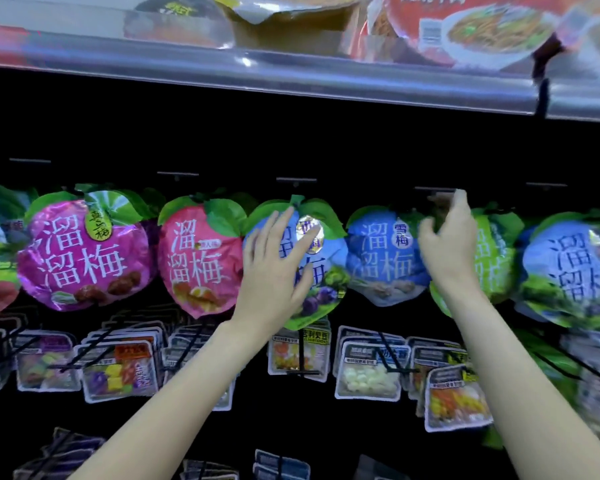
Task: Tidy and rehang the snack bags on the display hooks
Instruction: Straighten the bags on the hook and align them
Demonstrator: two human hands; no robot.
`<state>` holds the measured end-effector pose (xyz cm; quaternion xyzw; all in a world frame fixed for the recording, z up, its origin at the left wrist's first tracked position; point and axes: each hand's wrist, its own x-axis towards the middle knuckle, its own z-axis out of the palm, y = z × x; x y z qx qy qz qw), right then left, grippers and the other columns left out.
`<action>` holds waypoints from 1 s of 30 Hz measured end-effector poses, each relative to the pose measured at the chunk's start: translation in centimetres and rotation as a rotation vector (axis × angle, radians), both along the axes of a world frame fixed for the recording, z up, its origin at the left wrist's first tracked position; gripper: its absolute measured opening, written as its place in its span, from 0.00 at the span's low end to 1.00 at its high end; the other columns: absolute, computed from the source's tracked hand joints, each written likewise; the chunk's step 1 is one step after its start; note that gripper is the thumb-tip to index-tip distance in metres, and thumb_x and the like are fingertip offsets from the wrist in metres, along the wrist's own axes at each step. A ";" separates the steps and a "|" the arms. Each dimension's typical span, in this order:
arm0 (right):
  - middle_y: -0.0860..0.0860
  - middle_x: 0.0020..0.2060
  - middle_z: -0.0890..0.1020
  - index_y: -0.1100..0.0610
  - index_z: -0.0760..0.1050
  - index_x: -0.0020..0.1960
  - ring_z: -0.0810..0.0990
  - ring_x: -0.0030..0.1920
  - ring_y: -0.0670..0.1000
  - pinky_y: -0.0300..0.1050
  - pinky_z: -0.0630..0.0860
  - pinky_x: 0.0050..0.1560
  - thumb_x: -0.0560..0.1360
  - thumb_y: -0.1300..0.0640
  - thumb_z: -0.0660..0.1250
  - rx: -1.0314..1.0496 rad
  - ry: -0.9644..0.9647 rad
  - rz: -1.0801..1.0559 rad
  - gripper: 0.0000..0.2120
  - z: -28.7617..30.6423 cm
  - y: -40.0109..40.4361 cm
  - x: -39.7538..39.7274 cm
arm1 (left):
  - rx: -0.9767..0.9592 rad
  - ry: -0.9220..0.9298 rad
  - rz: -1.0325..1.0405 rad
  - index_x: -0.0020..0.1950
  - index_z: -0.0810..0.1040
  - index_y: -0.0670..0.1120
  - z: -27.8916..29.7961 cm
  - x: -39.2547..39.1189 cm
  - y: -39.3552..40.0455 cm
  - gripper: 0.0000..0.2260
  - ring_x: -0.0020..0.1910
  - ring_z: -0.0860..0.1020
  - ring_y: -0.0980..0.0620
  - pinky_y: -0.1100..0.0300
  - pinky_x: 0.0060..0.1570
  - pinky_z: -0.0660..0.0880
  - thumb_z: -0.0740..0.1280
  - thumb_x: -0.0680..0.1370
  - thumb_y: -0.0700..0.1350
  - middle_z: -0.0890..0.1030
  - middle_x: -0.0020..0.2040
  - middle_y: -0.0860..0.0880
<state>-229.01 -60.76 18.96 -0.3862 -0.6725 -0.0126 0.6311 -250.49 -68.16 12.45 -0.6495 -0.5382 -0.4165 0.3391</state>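
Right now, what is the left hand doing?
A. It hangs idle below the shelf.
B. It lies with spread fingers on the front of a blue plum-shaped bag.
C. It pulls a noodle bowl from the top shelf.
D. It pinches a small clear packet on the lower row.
B: the left hand lies flat, fingers spread and straight, on the blue plum-shaped bag in the hanging row.

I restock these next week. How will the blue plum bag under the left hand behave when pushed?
The blue plum bag hangs from one hook, so it probably swings. Its glossy crinkled foil looks floppy and maybe slippery under the left hand.
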 end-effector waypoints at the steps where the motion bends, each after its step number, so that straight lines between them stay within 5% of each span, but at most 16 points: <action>1: 0.65 0.53 0.76 0.68 0.69 0.59 0.75 0.56 0.62 0.48 0.67 0.55 0.73 0.69 0.62 -0.061 -0.024 0.010 0.14 0.2 0.4 0.3 | 0.000 -0.006 0.018 0.71 0.65 0.52 -0.2 0.1 0.1 0.20 0.73 0.54 0.45 0.46 0.69 0.48 0.55 0.78 0.50 0.60 0.74 0.43; 5: 0.62 0.55 0.77 0.64 0.68 0.61 0.75 0.55 0.60 0.44 0.65 0.52 0.73 0.64 0.67 -0.245 -0.324 0.025 0.18 0.1 1.5 0.5 | -0.029 -0.060 0.091 0.72 0.66 0.51 -0.5 0.3 0.4 0.22 0.74 0.52 0.45 0.47 0.70 0.46 0.53 0.78 0.50 0.57 0.75 0.40; 9: 0.52 0.42 0.77 0.60 0.70 0.60 0.75 0.39 0.52 0.36 0.64 0.38 0.72 0.62 0.69 -0.280 -0.222 0.141 0.18 0.2 1.0 0.4 | -0.038 -0.064 0.140 0.72 0.66 0.51 -0.4 0.8 0.6 0.22 0.74 0.51 0.46 0.46 0.69 0.48 0.53 0.78 0.49 0.59 0.75 0.41; 17: 0.58 0.39 0.74 0.59 0.64 0.65 0.74 0.43 0.59 0.47 0.65 0.38 0.74 0.68 0.60 -0.205 -0.348 0.015 0.20 -0.4 0.2 0.8 | -0.085 0.008 0.242 0.72 0.65 0.51 -3.1 3.1 1.1 0.24 0.74 0.53 0.40 0.44 0.70 0.50 0.53 0.75 0.47 0.60 0.75 0.42; 24: 0.57 0.31 0.73 0.61 0.69 0.63 0.70 0.32 0.57 0.49 0.65 0.31 0.73 0.74 0.56 -0.089 -0.324 -0.044 0.21 -0.2 -0.2 3.1 | -0.129 0.036 0.324 0.69 0.69 0.48 -3.3 3.3 1.1 0.24 0.72 0.55 0.39 0.38 0.66 0.58 0.53 0.73 0.46 0.64 0.73 0.40; 30: 0.55 0.35 0.75 0.61 0.67 0.66 0.75 0.41 0.59 0.51 0.69 0.38 0.73 0.73 0.57 -0.044 -0.355 0.048 0.22 -1.1 -0.5 3.4 | -0.089 0.078 0.170 0.71 0.65 0.47 -2.9 6.5 1.4 0.24 0.74 0.55 0.44 0.46 0.69 0.49 0.52 0.75 0.45 0.62 0.74 0.42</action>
